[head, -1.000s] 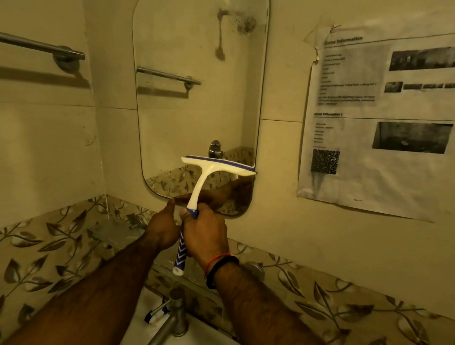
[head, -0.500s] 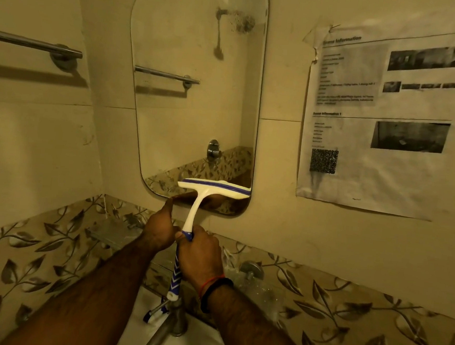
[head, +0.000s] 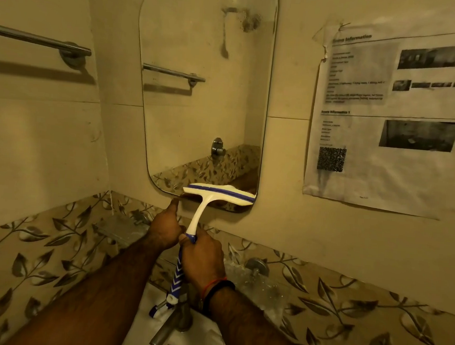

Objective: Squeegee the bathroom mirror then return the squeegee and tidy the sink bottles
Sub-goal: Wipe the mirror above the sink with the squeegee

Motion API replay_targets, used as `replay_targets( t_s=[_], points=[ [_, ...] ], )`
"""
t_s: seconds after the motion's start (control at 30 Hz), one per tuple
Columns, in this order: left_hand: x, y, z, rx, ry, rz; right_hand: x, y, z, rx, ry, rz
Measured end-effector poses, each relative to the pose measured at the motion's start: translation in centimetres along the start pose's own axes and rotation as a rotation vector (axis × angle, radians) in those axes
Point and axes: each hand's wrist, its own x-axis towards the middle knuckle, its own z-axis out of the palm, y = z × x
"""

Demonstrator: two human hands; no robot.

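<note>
A white and blue squeegee (head: 218, 192) lies with its blade across the bottom right of the wall mirror (head: 200, 88). My right hand (head: 203, 257) is shut on its striped handle, below the mirror. Just to the left, my left hand (head: 165, 226) has its thumb pressed against the mirror's lower edge and holds nothing. No sink bottles can be made out; a glass shelf (head: 261, 281) under the mirror is partly hidden by my arms.
A metal tap (head: 170, 328) stands over the white sink (head: 196, 341) beneath my wrists. A towel rail (head: 40, 40) is on the left wall. A printed paper sheet (head: 388, 117) hangs on the wall right of the mirror. A soap dish (head: 118, 229) sits at the left.
The squeegee has been drawn down the mirror from mid-lower height to its bottom edge, my right hand dropping with it. My left hand stays at the mirror's lower rim.
</note>
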Motion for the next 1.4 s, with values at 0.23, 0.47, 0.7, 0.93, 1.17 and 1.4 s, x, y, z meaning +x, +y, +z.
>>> replay_targets(
  t_s=[0.23, 0.47, 0.7, 0.93, 1.17, 1.4],
  points=[
    [-0.5, 0.2, -0.4, -0.019, -0.021, -0.01, -0.1, 0.1, 0.2, -0.011, 0.012, -0.002],
    [-1.1, 0.4, -0.8, -0.009, -0.052, -0.056, -0.5, 0.6, 0.6, -0.004, 0.014, 0.002],
    [-1.9, 0.1, -1.2, 0.003, -0.042, -0.068, -1.6, 2.0, 1.6, 0.02, 0.024, 0.046],
    [-2.9, 0.3, -2.0, 0.005, -0.027, -0.081, -3.2, 1.6, 1.4, -0.012, 0.008, -0.106],
    [-4.2, 1.5, -2.6, -0.035, 0.104, -0.104, -4.3, 0.4, 0.2, -0.032, 0.055, -0.208],
    [-5.4, 2.7, -3.3, 0.065, 0.173, -0.142, -4.6, -0.4, -1.9, -0.081, 0.116, -0.238]
  ],
)
